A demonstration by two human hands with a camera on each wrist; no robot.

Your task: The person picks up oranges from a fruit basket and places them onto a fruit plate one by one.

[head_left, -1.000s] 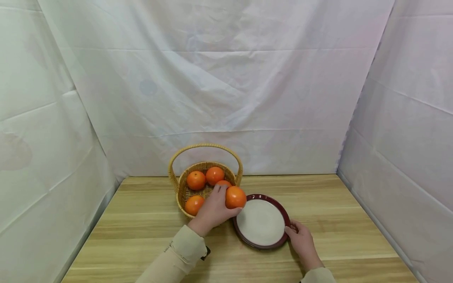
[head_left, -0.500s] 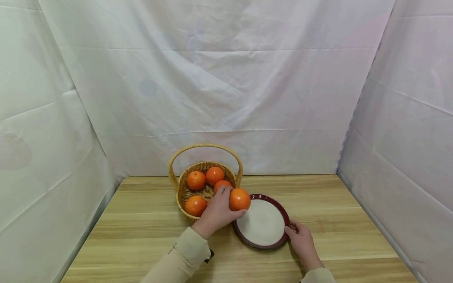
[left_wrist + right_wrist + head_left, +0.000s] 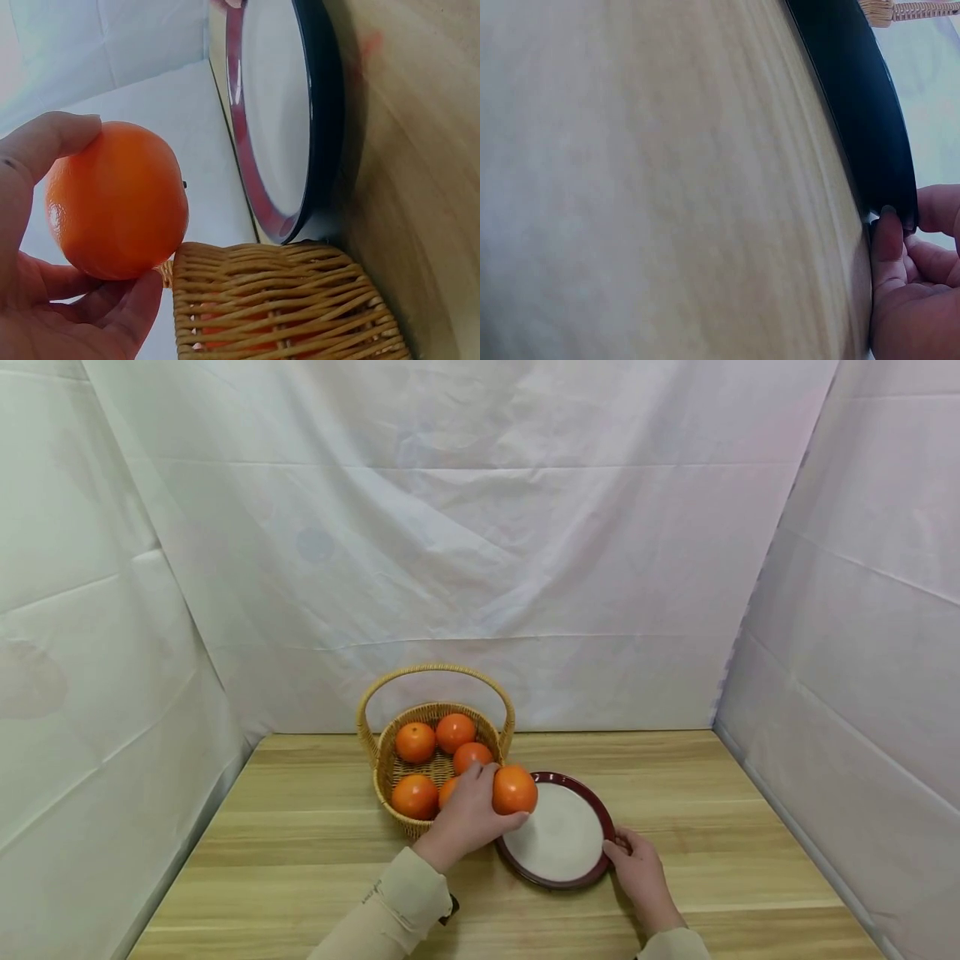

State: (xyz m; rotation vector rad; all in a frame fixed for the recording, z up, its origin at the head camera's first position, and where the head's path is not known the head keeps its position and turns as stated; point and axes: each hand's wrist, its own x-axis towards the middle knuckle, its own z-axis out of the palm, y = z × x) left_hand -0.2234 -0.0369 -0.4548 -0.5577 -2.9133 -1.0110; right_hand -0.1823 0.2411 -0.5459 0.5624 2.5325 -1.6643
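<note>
My left hand (image 3: 467, 817) grips a glossy orange (image 3: 515, 790) over the left edge of a plate (image 3: 558, 839). In the left wrist view the thumb lies on one side of the orange (image 3: 120, 199) and curled fingers on the other. The plate is round and white inside, with a dark red rim. At its right edge my right hand (image 3: 639, 870) pinches the rim. The right wrist view has the thumb and fingers (image 3: 889, 240) on the plate's dark outer side (image 3: 862, 105). Left of the plate stands a wicker basket (image 3: 380, 781) holding several oranges (image 3: 415, 742), one partly hidden behind my left hand.
The basket's tall arched handle (image 3: 435, 667) rises over its oranges. Basket and plate stand close together on a wood-grain table (image 3: 300, 852). White cloth (image 3: 465, 552) hangs behind and on both sides of the table.
My left hand has moved the orange right and slightly nearer, away from the basket and over the plate's edge. More oranges in the basket now show. The right hand and plate have stayed put.
</note>
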